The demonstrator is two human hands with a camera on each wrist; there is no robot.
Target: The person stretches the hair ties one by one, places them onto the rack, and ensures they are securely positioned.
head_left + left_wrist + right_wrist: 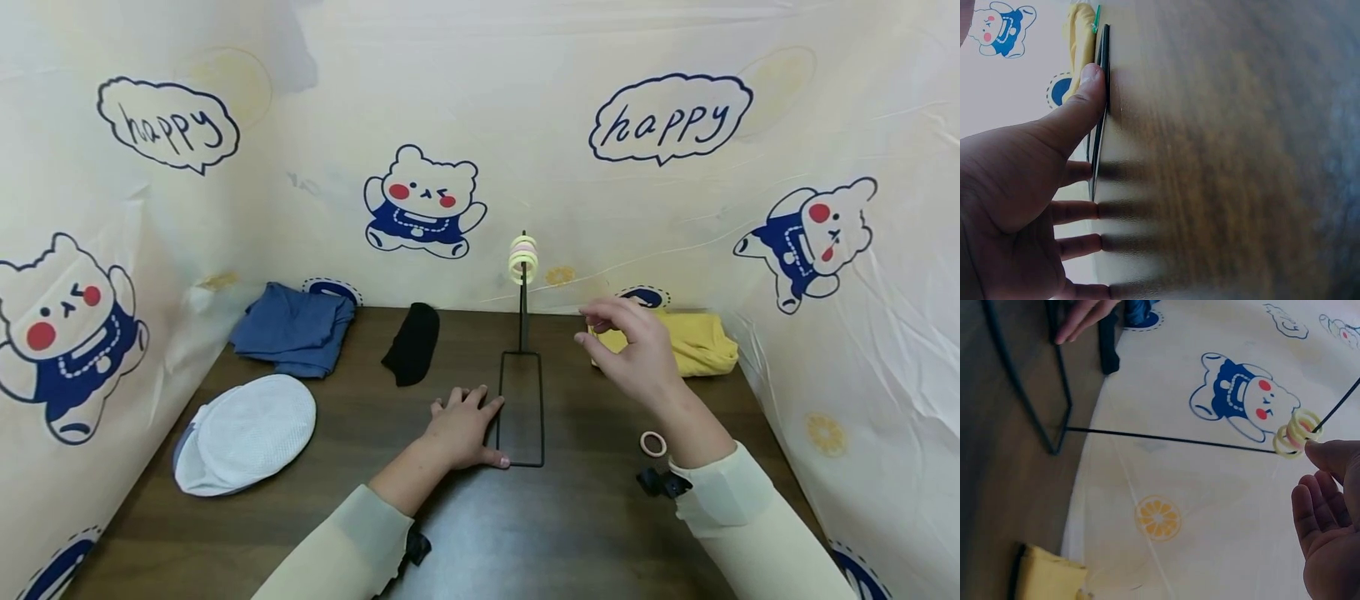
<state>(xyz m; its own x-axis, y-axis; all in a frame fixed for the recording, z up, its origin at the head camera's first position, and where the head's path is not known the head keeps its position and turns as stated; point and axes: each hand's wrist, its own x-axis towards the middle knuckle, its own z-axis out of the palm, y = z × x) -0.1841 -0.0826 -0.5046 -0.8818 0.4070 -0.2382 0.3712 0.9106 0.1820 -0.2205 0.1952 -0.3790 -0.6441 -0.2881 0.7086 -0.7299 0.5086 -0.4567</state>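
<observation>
A black wire stand (542, 408) has a rectangular base on the table and an upright with an arm at its top. Several pale yellow and pink rings (523, 250) hang together on that arm. My left hand (463, 429) rests with spread fingers at the base's left side, thumb on the near bar and fingertips on the table. My right hand (633, 346) is raised to the right of the upright, fingers loosely bent, thumb apart, holding nothing. In the right wrist view its thumb overlaps the edge of the rings. One pale pink ring (653, 444) lies beside the right wrist.
Folded blue cloth (296, 329) lies back left, a white cap (247, 433) nearer on the left. A black sock-like cloth (412, 344) is left of the stand. Folded yellow cloth (701, 342) lies back right, partly behind the right hand. A printed curtain (525, 108) encloses the table.
</observation>
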